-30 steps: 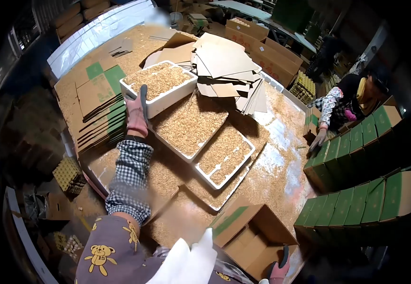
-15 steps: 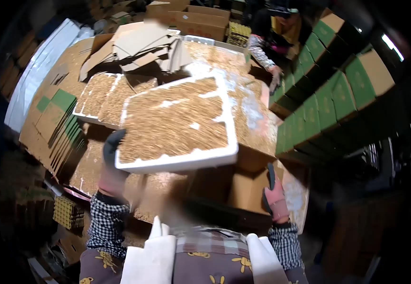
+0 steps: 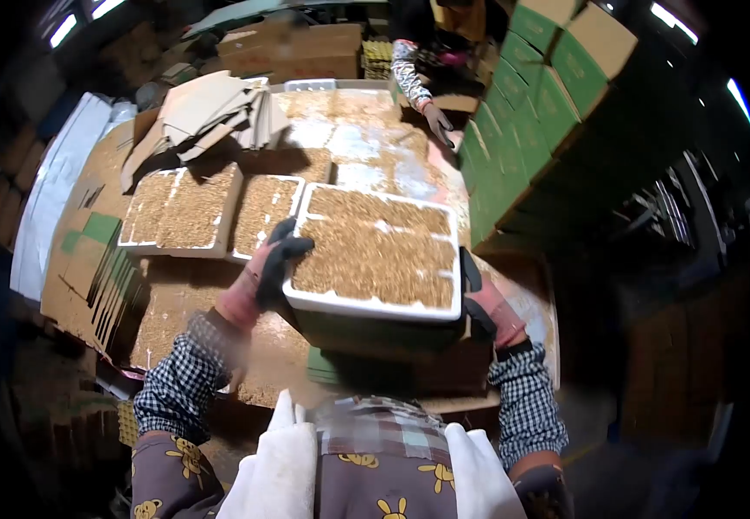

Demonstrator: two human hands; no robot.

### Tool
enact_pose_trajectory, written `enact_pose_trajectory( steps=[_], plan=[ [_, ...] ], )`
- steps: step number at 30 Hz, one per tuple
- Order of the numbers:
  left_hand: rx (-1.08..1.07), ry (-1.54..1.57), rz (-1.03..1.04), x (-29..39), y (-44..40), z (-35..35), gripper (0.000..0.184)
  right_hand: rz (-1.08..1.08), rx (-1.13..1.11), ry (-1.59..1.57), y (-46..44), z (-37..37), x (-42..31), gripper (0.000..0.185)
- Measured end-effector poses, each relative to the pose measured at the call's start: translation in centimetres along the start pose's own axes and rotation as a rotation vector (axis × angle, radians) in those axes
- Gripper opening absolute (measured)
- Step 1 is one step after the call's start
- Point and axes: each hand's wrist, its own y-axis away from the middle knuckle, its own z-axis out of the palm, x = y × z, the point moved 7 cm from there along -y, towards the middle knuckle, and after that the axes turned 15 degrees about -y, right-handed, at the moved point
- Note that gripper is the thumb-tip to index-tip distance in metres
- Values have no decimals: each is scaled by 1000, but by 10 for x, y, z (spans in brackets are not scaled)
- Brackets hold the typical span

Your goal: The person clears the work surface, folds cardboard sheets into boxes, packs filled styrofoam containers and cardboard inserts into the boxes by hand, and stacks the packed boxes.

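A white foam box (image 3: 375, 251) filled with brown chaff-like flakes is at the centre, over a dark green carton mostly hidden beneath it. My left hand (image 3: 274, 264), in a pink and grey glove, grips the box's left side. On its right side my right hand (image 3: 489, 303), gloved alike, presses with its fingers against the wall. To the left stand another white box (image 3: 267, 214) and a pair of flake-filled boxes (image 3: 176, 210). Whether the held box rests on the carton's rim or hangs just above it, I cannot tell.
Loose cardboard sheets (image 3: 206, 112) lie piled at the back left. Flattened green-marked cartons (image 3: 98, 259) are at the table's left edge. Green cartons (image 3: 522, 112) stand stacked at the right. Across the table, a co-worker's gloved hand (image 3: 438, 123) is beside them.
The foam box has moved right and down, over the open carton. My right hand has left the carton's edge and taken the box's right side. The view has turned right.
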Motion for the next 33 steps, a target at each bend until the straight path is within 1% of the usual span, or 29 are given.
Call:
enact_pose_trajectory(
  steps=[1, 2, 3, 4, 5, 6, 8, 10, 11, 12, 13, 14, 15, 16, 17, 18, 19, 20, 21, 23, 24, 25, 27, 28, 29, 30, 31, 32, 33],
  plan=[
    [-5, 25, -54, -2, 4, 0, 49, 206, 8, -191, 2, -12, 16, 71],
    [-4, 135, -226, -14, 11, 2, 53, 265, 72, -121, -5, -13, 19, 70],
    [-15, 340, -458, -23, 20, 10, 56, 199, 66, -49, -10, -8, 10, 70],
    [-74, 850, -932, -22, 32, 29, 68, 134, 78, 20, -10, 2, -7, 70],
    [-152, 749, -929, -13, 31, 31, 59, 154, 89, -19, -13, -5, 5, 71],
    [-175, 689, -848, -19, 38, 40, 70, 174, 101, -59, -16, -11, 17, 71],
    [-374, 310, -763, -41, 41, 54, 80, 435, 204, 124, -11, -13, 12, 72],
    [-669, 121, -749, -32, 35, 61, 84, 283, 196, 288, -12, -26, 26, 66],
    [-776, -116, -733, -15, 20, 54, 71, 177, 179, 344, -13, -34, 35, 62],
    [-812, -172, -555, -1, 12, 61, 53, 72, 166, 403, -13, -42, 44, 58],
    [-943, -365, -384, 5, 12, 73, 37, 266, 242, 528, -8, -46, 45, 59],
    [-861, -503, -274, 5, 13, 85, 31, 155, 197, 604, -9, -3, -3, 59],
    [-830, -502, -158, 13, 9, 91, 24, 180, 172, 792, -9, -3, 4, 58],
    [-773, -371, -116, 26, -6, 67, 17, 108, 209, 972, -4, 0, 9, 55],
    [-702, -378, -189, 11, -30, 41, 14, 358, 199, 1107, 0, -4, 25, 50],
    [-634, -381, -252, -12, -56, 15, 12, 241, 218, 1153, 4, 2, 27, 43],
    [-378, -556, -338, -79, -77, -2, 16, 176, 264, 1152, 5, 9, 23, 38],
    [-18, -656, -294, -130, -99, -54, 23, 152, 290, 1122, 9, 7, 25, 43],
    [52, -775, -420, -189, -113, -95, 32, 210, 297, 1040, 11, 2, 29, 39],
    [358, -1383, -503, -256, -117, -174, 76, 285, 375, 963, 10, 7, 17, 34],
    [168, -1372, -831, -301, -104, -192, 91, 313, 440, 963, 11, 11, 11, 31],
    [5, -1281, -933, -332, -90, -198, 90, 112, 407, 908, 14, 6, 18, 38],
    [-247, -1098, -907, -383, -75, -178, 60, 115, 545, 851, 20, -12, 27, 43],
    [-248, -1241, -780, -369, -74, -168, 47, 123, 656, 773, 29, -19, 36, 48],
    [-300, -1195, -684, -345, -71, -154, 46, 230, 497, 644, 29, -31, 57, 59],
    [-353, -1139, -587, -309, -70, -140, 45, 198, 524, 745, 19, -3, 28, 41],
    [-210, -1078, -436, -259, -68, -131, 41, 113, 673, 607, 27, -13, 40, 38],
    [-77, -985, -281, -206, -68, -120, 37, 167, 546, 626, 25, -25, 57, 38],
    [13, -954, -202, -150, -68, -109, 35, 138, 552, 611, 22, -13, 43, 36]
  ],
)
